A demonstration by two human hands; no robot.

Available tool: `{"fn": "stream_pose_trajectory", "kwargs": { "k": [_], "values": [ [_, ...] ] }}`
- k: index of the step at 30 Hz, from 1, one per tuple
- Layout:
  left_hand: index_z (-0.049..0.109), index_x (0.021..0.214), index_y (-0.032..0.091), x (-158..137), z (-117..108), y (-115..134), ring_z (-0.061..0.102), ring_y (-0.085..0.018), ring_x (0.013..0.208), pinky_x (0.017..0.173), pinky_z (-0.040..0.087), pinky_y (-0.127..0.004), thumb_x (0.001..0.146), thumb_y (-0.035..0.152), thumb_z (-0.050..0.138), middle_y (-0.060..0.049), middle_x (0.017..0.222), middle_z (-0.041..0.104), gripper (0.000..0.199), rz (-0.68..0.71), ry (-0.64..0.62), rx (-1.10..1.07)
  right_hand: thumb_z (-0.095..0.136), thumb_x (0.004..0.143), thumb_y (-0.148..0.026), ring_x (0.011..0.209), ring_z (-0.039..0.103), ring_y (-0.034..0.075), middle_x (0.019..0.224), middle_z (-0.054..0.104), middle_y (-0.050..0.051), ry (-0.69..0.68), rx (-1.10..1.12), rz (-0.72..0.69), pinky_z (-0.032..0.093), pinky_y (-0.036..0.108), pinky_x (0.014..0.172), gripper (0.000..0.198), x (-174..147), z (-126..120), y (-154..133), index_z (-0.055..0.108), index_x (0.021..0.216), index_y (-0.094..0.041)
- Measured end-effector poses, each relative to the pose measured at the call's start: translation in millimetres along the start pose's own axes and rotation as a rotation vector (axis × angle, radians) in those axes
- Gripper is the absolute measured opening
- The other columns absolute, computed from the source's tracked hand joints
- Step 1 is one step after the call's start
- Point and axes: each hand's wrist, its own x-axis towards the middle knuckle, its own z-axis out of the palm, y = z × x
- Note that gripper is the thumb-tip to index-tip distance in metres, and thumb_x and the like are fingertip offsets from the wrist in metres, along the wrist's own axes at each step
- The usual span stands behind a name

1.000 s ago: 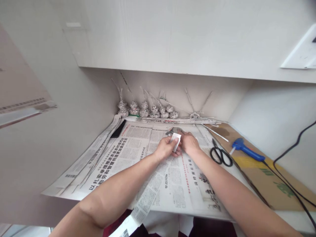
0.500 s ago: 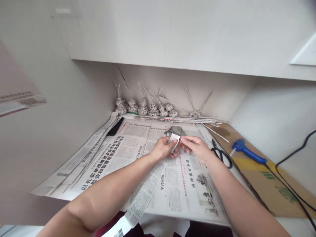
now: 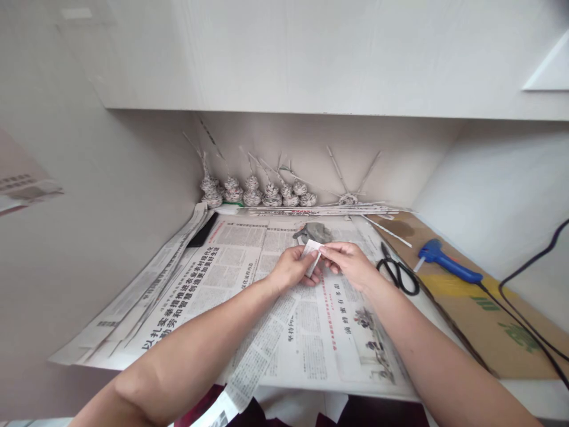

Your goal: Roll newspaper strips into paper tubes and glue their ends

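A long newspaper strip (image 3: 260,353) runs from my hands down over the table's front edge. Its pale top end (image 3: 313,245) sticks up between my fingers. My left hand (image 3: 290,270) is closed on the strip, thumb pressed over it. The thumb and fingertips of my right hand (image 3: 349,261) pinch the strip's right corner. Just behind the hands lies a crumpled grey cloth (image 3: 317,232). Black-handled scissors (image 3: 398,274) rest close to my right wrist. Printed newspaper sheets (image 3: 231,261) cover the table beneath my hands.
Several gourd-shaped woven paper pieces (image 3: 252,193) stand along the back wall. Before them lie thin paper rods (image 3: 320,210). A blue glue gun (image 3: 448,262) with a black cord sits on cardboard (image 3: 480,332) at right. Newspaper strips (image 3: 146,284) and a black flat object (image 3: 203,230) are left.
The view has shifted slightly. My right hand's fingers have moved a little onto the strip's corner. The left hand keeps its hold on the strip.
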Motion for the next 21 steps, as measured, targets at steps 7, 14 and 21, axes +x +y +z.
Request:
{"fn": "stream_pose_trajectory", "kwargs": {
  "k": [7,14,21],
  "values": [
    [0.053,0.089,0.014,-2.0,2.2,1.8,0.063,-0.014,0.055,0.048,0.052,-0.023,0.079,0.045,0.057,-0.003,0.066,0.06,0.032,-0.021,-0.004,-0.015,0.072,0.065,-0.04,0.044,0.039,0.006,0.052,0.05,-0.002,0.057,0.041,0.025,0.023,0.021,0.038,0.031,0.1,2.8,-0.6,0.069,0.08,-0.012],
    [0.053,0.088,0.014,-2.9,2.6,3.2,0.063,-0.014,0.055,0.048,0.052,-0.022,0.082,0.04,0.054,-0.004,0.067,0.06,0.027,-0.027,-0.008,-0.004,0.074,0.064,-0.04,0.044,0.038,0.006,0.053,0.051,-0.002,0.074,0.069,0.018,0.02,0.02,0.036,0.032,1.3,4.5,2.7,0.068,0.078,-0.012],
    [0.054,0.088,0.013,-2.9,2.2,3.7,0.063,-0.014,0.054,0.047,0.052,-0.022,0.08,0.041,0.057,-0.004,0.066,0.06,0.029,-0.031,-0.028,-0.033,0.073,0.063,-0.044,0.044,0.039,0.006,0.052,0.051,-0.003,0.081,0.085,0.012,0.023,0.02,0.037,0.032,-0.2,3.0,-0.5,0.064,0.069,-0.014]
  ]
}}
